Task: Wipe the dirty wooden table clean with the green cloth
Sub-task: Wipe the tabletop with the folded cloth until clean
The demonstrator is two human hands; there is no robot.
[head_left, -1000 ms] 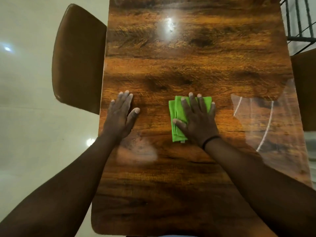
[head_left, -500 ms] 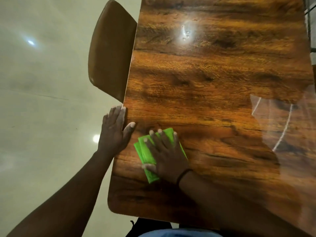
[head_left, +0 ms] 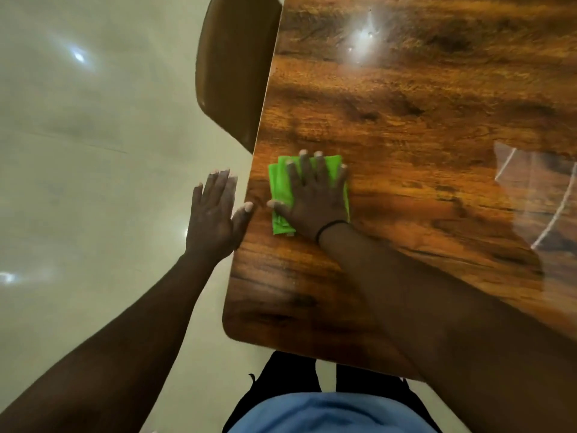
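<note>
The right hand (head_left: 313, 198) lies flat with spread fingers on the folded green cloth (head_left: 279, 195), near the left edge of the wooden table (head_left: 406, 126). The left hand (head_left: 214, 214) is open beside this edge, its thumb maybe touching it. A brown chair (head_left: 232, 67) stands just beside the table.

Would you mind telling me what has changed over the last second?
The right hand slid the green cloth leftward to near the table edge. The left hand came off the tabletop to that edge, only its thumb touching. The cloth stays folded under a flat palm.
</note>
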